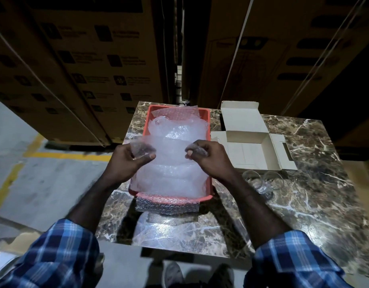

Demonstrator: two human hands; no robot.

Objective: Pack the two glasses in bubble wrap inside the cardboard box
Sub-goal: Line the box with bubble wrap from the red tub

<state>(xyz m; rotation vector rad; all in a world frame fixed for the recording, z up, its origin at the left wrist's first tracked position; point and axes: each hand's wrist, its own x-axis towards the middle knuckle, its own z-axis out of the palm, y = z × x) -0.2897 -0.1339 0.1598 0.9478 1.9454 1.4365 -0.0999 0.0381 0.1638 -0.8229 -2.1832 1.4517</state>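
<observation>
Left hand (128, 157) and right hand (206, 157) each pinched a bubble wrap sheet (171, 148) over the tray (208, 121). Risk: stacked sheets cling, lifting several; glasses (260, 180) stood near the right forearm.

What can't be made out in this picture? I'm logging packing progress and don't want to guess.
Head view only:
- Red tray: its floor is hidden by the bubble wrap, so the sheet count is unclear.
- Two glasses: clear against the marble table; outlines faint, bases partly behind the right forearm.
- Left hand and right hand: fingertips veiled by the wrap they pinch.
- Cardboard box: open; print on the stacked cartons behind is blurred.
</observation>
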